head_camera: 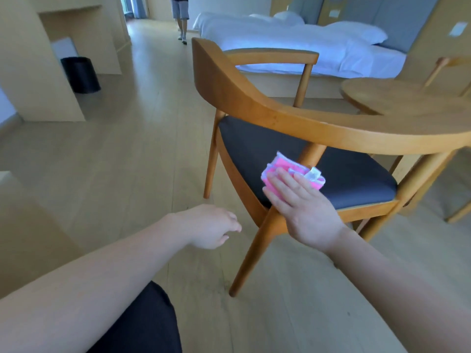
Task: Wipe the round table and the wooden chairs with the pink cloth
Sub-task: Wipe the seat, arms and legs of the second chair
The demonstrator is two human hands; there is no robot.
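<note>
Cloth [280, 174], pink and folded soft, lies under the flat, straight fingers of the right hand [303, 205], which presses it on the dark padded seat near the front post of the chair [254, 98], probably to wipe there. The left hand [209, 225] hangs free, loosely curled, holding nothing. The round worktop [397, 98] is smooth wood.

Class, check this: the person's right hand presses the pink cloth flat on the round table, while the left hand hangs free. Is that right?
Not quite. The head view shows the right hand pressing the pink cloth on the wooden chair's seat, not the round table. The left hand does hang free.
</note>
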